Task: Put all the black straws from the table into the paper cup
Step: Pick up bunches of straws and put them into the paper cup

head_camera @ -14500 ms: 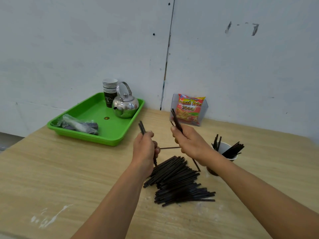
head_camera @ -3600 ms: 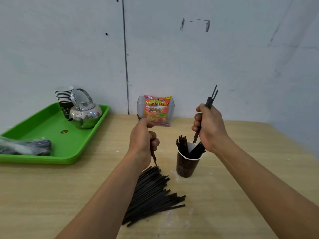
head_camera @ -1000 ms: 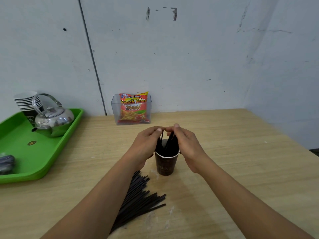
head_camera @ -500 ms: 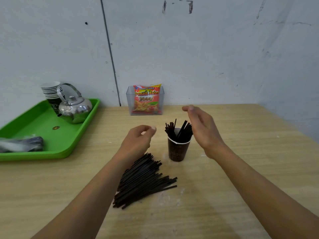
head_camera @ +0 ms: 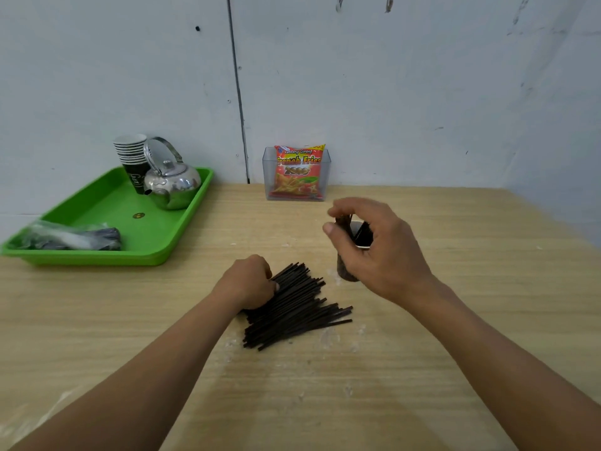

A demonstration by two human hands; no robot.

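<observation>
A pile of black straws (head_camera: 294, 309) lies on the wooden table (head_camera: 487, 271), in the middle. My left hand (head_camera: 248, 283) rests on the pile's upper left end, fingers curled down onto the straws. The dark paper cup (head_camera: 344, 272) stands just right of the pile with several black straws (head_camera: 364, 234) standing in it. My right hand (head_camera: 382, 252) hovers in front of the cup and hides most of it. Its fingers and thumb are apart and hold nothing.
A green tray (head_camera: 97, 257) at the back left holds a steel kettle (head_camera: 172, 185), a stack of paper cups (head_camera: 131, 157) and a plastic bag (head_camera: 71, 239). A clear box with a snack packet (head_camera: 297, 172) stands against the back wall.
Both hands have left the cup after dropping straws in. My left hand has come down onto the pile. My right hand has moved in front of the cup.
</observation>
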